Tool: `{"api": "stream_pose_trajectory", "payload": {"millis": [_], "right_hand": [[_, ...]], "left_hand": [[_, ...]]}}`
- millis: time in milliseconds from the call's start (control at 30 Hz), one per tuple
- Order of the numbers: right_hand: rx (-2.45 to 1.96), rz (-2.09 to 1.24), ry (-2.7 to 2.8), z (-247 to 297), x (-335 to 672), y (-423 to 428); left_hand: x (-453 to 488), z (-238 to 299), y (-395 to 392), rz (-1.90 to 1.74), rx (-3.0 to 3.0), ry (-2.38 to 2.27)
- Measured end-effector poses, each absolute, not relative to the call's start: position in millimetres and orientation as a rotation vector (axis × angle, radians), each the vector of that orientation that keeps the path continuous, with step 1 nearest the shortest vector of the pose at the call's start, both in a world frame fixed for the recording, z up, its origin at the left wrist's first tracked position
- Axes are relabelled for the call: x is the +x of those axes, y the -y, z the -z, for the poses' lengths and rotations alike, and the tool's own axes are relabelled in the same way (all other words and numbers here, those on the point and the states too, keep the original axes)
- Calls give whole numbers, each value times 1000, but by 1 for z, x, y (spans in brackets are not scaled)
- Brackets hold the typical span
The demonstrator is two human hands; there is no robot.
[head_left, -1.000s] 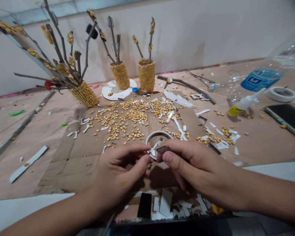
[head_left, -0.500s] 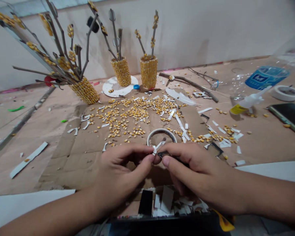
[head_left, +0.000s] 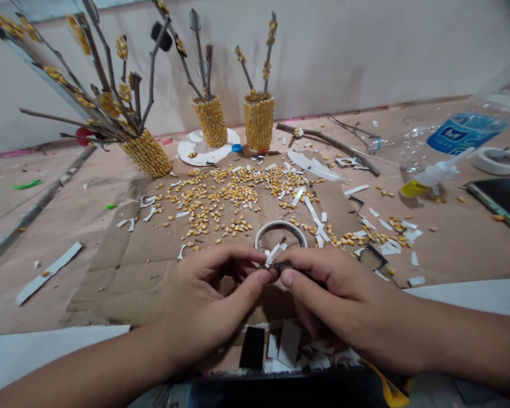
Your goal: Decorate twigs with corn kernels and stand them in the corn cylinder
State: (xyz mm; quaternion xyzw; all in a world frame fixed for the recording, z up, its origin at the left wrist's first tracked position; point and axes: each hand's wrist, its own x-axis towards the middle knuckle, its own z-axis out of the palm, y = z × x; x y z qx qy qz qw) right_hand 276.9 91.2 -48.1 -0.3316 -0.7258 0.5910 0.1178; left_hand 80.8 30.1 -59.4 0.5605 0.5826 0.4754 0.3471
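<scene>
My left hand (head_left: 208,300) and my right hand (head_left: 331,294) meet fingertip to fingertip low in the middle of the view. Both pinch a small dark strip with a white sliver of backing (head_left: 276,258) sticking up between the thumbs. Just beyond them a tape ring (head_left: 280,229) lies flat on the brown cardboard sheet (head_left: 127,272). Loose corn kernels (head_left: 221,198) are scattered past the ring. Cut white and black scraps (head_left: 280,345) pile up under my wrists.
Three corn-covered cups holding twigs (head_left: 147,156) (head_left: 212,122) (head_left: 259,122) stand at the back, one on a white disc (head_left: 195,148). On the right lie a glue bottle (head_left: 429,173), a clear plastic bottle (head_left: 463,133), a tape roll (head_left: 497,160) and a phone (head_left: 501,201). A long twig (head_left: 327,144) lies behind.
My fingertips have closed in together on the strip, and the white sliver now stands up between them. The view has tilted down slightly.
</scene>
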Motion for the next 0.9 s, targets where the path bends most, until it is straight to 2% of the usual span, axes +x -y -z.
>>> {"api": "stream_pose_trajectory", "payload": {"millis": [200,900], "right_hand": [[-994,-1810,2006,50,276,-86],[-1024,-1764,1961,51,279,-93]], "left_hand": [[81,60,-30,-1227,1438,-1516],[77,60,-29,-1141,1221,-1475]]}}
